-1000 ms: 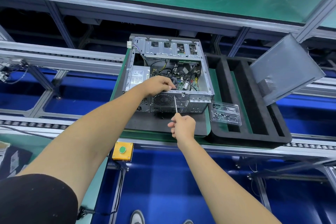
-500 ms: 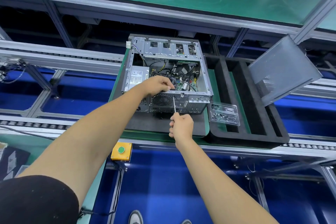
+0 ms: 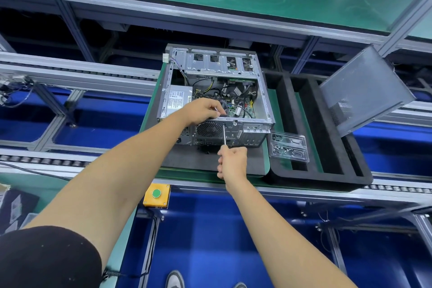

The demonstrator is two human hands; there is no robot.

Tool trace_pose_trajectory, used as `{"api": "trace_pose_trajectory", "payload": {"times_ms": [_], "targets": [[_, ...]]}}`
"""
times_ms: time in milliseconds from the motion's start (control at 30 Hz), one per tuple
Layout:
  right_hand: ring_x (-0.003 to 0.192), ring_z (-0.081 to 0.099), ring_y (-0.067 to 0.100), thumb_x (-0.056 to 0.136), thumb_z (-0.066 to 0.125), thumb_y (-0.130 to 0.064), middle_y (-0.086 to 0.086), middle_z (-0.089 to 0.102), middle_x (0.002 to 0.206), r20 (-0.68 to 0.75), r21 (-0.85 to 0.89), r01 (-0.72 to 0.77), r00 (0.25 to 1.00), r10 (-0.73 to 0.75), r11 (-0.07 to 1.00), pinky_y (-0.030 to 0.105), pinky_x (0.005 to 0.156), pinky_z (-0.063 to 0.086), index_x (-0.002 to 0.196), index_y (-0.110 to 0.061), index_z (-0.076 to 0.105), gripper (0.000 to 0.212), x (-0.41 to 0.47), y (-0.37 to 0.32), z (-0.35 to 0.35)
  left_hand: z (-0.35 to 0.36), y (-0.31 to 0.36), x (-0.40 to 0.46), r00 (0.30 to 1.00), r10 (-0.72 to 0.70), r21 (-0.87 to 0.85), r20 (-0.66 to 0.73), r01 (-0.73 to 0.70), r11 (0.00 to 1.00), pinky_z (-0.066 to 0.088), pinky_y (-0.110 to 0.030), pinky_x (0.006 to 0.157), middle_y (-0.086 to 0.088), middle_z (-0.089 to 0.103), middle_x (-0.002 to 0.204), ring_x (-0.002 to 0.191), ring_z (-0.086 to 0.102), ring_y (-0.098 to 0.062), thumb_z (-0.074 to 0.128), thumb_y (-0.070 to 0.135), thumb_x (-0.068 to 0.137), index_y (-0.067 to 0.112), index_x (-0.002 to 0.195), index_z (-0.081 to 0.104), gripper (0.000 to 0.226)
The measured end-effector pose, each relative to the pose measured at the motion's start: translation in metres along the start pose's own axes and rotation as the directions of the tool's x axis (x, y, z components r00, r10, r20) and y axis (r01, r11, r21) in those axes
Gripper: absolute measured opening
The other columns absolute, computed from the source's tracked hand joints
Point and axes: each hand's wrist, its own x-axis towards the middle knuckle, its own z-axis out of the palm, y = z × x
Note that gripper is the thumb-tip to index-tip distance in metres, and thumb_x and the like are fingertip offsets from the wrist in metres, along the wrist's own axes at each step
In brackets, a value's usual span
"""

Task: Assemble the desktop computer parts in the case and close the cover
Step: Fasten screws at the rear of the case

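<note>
An open grey computer case (image 3: 264,91) lies on its side on a dark foam pad, its rear panel toward me. My left hand (image 3: 203,109) reaches over the rear edge and grips the black fan inside, by the round grille (image 3: 208,129). My right hand (image 3: 232,163) is closed around the handle of a screwdriver (image 3: 224,134), whose thin shaft points up at the rear panel's top edge. The case's side cover (image 3: 364,90) leans tilted at the right, off the case.
A clear plastic tray (image 3: 288,147) of small screws lies right of the case. A black foam holder (image 3: 327,170) with long slots sits under the cover. A yellow box with a green button (image 3: 156,195) hangs at the conveyor's near rail. A green shelf runs above.
The screwdriver tip stays on the rear panel while my right hand shifts slightly on the handle. My left hand keeps its hold inside the case.
</note>
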Motion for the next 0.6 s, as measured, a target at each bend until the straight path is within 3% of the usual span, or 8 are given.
{"api": "trace_pose_trajectory", "payload": {"times_ms": [100,167,333,500,600], "targets": [[0.044,0.035,0.017,0.087,0.054,-0.001,0.013,0.056,0.074,-0.004,0.012,0.031,1.0,-0.031,0.999,0.023,0.038,0.028,0.096,-0.013,0.041,0.02,-0.0005,0.0026,-0.0018,-0.0002,0.0012,-0.0015,1.0,0.0,-0.005,-0.001,0.0,1.0,0.05,-0.04,0.099,0.011,0.071,0.106,0.088,0.063,-0.007,0.061,0.019,0.094,0.041,0.091,0.072,0.025],[0.04,0.042,0.016,0.092,0.055,-0.005,0.01,0.061,0.068,-0.039,0.005,0.052,0.998,-0.052,0.999,0.024,0.039,0.033,0.093,-0.008,0.05,0.005,-0.0017,0.0041,-0.0019,0.0002,0.0018,-0.002,1.0,-0.005,-0.014,-0.006,0.005,1.0,0.05,-0.041,0.1,0.009,0.072,0.111,0.089,0.063,-0.008,0.061,0.018,0.094,0.04,0.09,0.072,0.025],[0.037,0.051,0.012,0.098,0.054,-0.018,0.001,0.067,0.058,-0.085,-0.084,0.077,0.993,-0.084,0.993,0.029,0.048,0.044,0.092,-0.004,0.061,0.016,-0.0025,0.0079,0.0026,0.0007,0.0023,-0.0031,1.0,-0.021,-0.029,-0.017,0.021,0.999,0.049,-0.042,0.102,0.011,0.072,0.111,0.101,0.066,-0.011,0.061,0.018,0.093,0.04,0.09,0.073,0.024],[0.039,0.058,0.007,0.096,0.053,-0.029,-0.013,0.072,0.062,-0.164,-0.296,0.121,0.971,-0.175,0.948,0.029,0.056,0.045,0.092,-0.018,0.058,0.013,-0.0033,0.0103,-0.0005,0.0012,0.0026,-0.0027,0.999,-0.03,-0.013,-0.019,0.029,0.999,0.05,-0.043,0.102,0.012,0.072,0.111,0.102,0.067,-0.011,0.061,0.021,0.091,0.041,0.09,0.074,0.024],[0.04,0.056,0.008,0.094,0.052,-0.027,-0.013,0.073,0.064,-0.163,-0.269,0.119,0.972,-0.167,0.956,0.035,0.063,0.053,0.09,-0.016,0.063,0.016,-0.0025,0.0091,-0.0031,0.0018,0.0021,-0.0027,0.999,-0.031,-0.016,-0.019,0.031,0.999,0.05,-0.043,0.1,0.014,0.072,0.108,0.1,0.067,-0.01,0.062,0.022,0.089,0.043,0.088,0.073,0.024]]}}
